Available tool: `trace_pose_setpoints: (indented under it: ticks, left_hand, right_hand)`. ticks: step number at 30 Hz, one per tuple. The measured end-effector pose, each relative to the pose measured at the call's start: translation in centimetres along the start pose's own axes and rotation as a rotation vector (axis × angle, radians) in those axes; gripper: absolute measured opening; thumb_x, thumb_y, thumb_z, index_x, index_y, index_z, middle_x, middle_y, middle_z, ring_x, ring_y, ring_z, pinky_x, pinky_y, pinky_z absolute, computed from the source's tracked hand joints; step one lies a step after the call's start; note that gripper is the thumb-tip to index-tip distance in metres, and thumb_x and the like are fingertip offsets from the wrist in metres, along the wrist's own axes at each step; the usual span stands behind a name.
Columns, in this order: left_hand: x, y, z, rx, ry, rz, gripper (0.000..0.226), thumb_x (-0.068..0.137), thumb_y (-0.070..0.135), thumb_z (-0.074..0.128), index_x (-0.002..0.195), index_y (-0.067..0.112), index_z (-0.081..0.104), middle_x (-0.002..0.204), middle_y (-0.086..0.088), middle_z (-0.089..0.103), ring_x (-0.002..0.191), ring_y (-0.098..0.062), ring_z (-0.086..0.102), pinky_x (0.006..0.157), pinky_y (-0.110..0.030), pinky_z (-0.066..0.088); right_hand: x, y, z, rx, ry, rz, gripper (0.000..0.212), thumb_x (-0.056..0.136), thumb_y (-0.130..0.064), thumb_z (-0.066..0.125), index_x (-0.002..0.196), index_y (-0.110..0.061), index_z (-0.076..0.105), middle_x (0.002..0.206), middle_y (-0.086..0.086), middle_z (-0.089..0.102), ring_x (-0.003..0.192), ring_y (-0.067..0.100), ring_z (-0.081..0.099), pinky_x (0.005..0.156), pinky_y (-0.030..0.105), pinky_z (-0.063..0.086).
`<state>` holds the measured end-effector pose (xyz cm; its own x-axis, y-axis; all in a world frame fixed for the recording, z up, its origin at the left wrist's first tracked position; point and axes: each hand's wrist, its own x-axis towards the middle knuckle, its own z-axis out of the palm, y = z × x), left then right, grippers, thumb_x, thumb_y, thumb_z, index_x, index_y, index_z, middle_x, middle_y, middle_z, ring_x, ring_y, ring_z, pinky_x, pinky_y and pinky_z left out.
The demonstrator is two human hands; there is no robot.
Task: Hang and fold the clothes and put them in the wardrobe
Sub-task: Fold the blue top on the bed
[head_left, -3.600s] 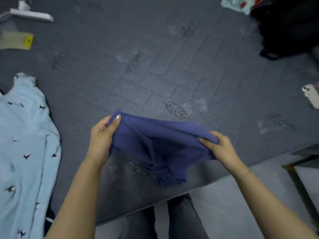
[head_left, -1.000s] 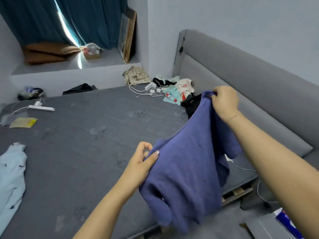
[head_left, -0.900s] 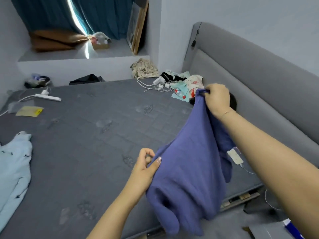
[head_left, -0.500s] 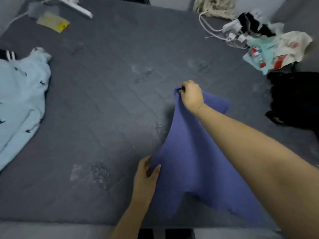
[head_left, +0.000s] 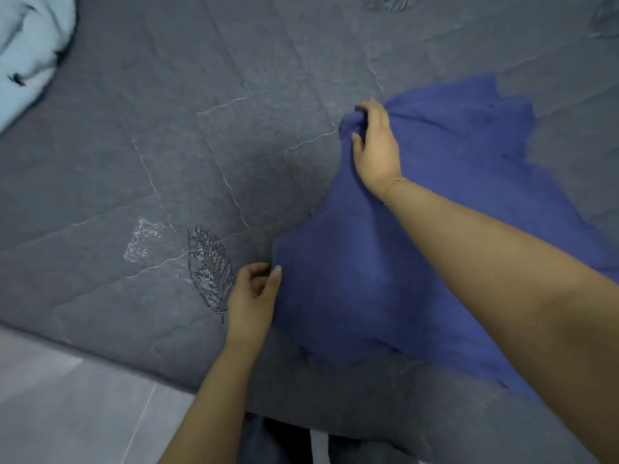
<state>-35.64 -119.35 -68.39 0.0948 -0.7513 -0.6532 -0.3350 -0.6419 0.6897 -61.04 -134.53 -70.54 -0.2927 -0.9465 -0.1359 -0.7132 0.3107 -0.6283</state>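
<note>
A blue-purple knit garment [head_left: 361,296] lies spread on the dark grey bed [head_left: 167,145], right of centre. My right hand [head_left: 376,147] grips a bunched corner of it at its far left edge, fingers curled round the cloth. My left hand [head_left: 253,296] pinches the near left edge of the garment between thumb and fingers. My right forearm crosses over the cloth and hides part of it.
A light blue garment with small dark bird prints [head_left: 26,51] lies at the bed's top left corner of view. The bed's near edge runs along the bottom, with pale floor [head_left: 67,406] below it at the left.
The garment, held up in the air a second ago, has come down flat onto the bed. Both hands kept hold of its edges and my view has dropped toward the mattress.
</note>
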Motion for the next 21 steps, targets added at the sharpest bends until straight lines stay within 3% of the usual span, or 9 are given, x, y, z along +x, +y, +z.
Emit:
trace_pose_setpoints:
  ticks: [2,4,7,10,13,15,16,18,21]
  left_hand:
    - [-0.4,0.6,-0.3,-0.096,-0.068,-0.097,0.035,0.092,0.035,0.062,0.116,0.011,0.057,0.101,0.006,0.066,0.094,-0.01,0.065,0.085,-0.032,0.054]
    - [-1.2,0.9,-0.7,-0.128,-0.159,-0.177,0.044,0.091,0.04,0.063,0.123,0.01,0.056,0.113,0.001,0.067,0.104,-0.014,0.065,0.093,-0.036,0.053]
    - [-3.0,0.5,-1.0,-0.063,-0.273,-0.267,0.045,0.09,0.041,0.063,0.122,0.009,0.06,0.118,-0.004,0.068,0.109,-0.02,0.064,0.1,-0.041,0.05]
    - [-5.3,-0.4,-0.7,-0.09,-0.345,-0.387,0.042,0.09,0.041,0.063,0.123,0.016,0.059,0.122,0.001,0.065,0.114,-0.019,0.06,0.106,-0.041,0.043]
    - [-7.2,-1.7,0.5,-0.188,-0.432,-0.391,0.039,0.092,0.036,0.061,0.128,0.022,0.055,0.126,0.007,0.064,0.114,-0.014,0.061,0.104,-0.036,0.042]
    - [-7.9,-2.4,1.5,-0.254,-0.381,-0.388,0.035,0.094,0.03,0.06,0.128,0.021,0.056,0.124,0.005,0.065,0.111,-0.015,0.062,0.097,-0.033,0.047]
    - [-8.1,-2.7,1.8,-0.281,-0.344,-0.395,0.032,0.094,0.026,0.06,0.125,0.02,0.057,0.121,0.003,0.066,0.106,-0.015,0.062,0.092,-0.031,0.049]
    - [-8.3,-3.0,2.4,-0.301,-0.275,-0.403,0.018,0.095,0.024,0.059,0.112,0.02,0.061,0.11,0.003,0.066,0.09,-0.012,0.059,0.084,-0.027,0.049]
    - [-8.6,-3.0,3.3,-0.314,-0.234,-0.368,0.018,0.099,0.027,0.053,0.115,0.02,0.058,0.11,0.002,0.064,0.091,-0.012,0.057,0.087,-0.028,0.049]
  right_hand:
    - [-1.1,-0.3,-1.1,0.056,-0.04,-0.028,0.058,0.092,0.005,0.047,0.147,-0.004,0.031,0.159,0.013,0.019,0.146,0.023,0.023,0.113,0.021,0.025]
    - [-3.6,0.0,-2.8,0.073,-0.073,-0.061,0.063,0.09,0.008,0.045,0.149,-0.004,0.029,0.158,0.013,0.023,0.147,0.024,0.021,0.118,0.022,0.017]
    - [-10.8,1.3,-5.7,0.14,-0.029,-0.016,0.046,0.091,0.006,0.049,0.136,-0.003,0.049,0.137,0.008,0.05,0.128,0.021,0.046,0.112,0.027,0.033]
    - [-20.4,2.7,-7.7,0.364,0.046,0.236,0.029,0.094,0.008,0.049,0.112,-0.01,0.063,0.111,0.004,0.067,0.101,0.011,0.061,0.094,0.02,0.046]
    - [-30.4,4.8,-8.3,0.675,0.187,0.6,0.022,0.096,0.009,0.047,0.104,-0.004,0.063,0.085,-0.004,0.074,0.079,0.006,0.066,0.08,0.018,0.054]
    - [-36.2,6.7,-8.2,0.833,0.307,0.869,0.022,0.097,0.005,0.045,0.105,-0.002,0.064,0.077,-0.002,0.074,0.076,0.014,0.067,0.071,0.019,0.056]
    - [-38.7,7.7,-7.9,0.933,0.334,1.022,0.022,0.097,0.003,0.045,0.108,-0.002,0.063,0.08,0.001,0.074,0.08,0.019,0.067,0.072,0.021,0.057]
    - [-42.4,9.3,-7.2,1.171,0.336,1.262,0.026,0.099,-0.006,0.045,0.123,-0.002,0.056,0.104,0.01,0.07,0.1,0.025,0.065,0.087,0.029,0.054]
    - [-44.0,11.6,-6.8,1.467,0.417,1.349,0.027,0.103,-0.02,0.043,0.123,-0.008,0.054,0.121,0.011,0.059,0.121,0.024,0.053,0.103,0.036,0.041]
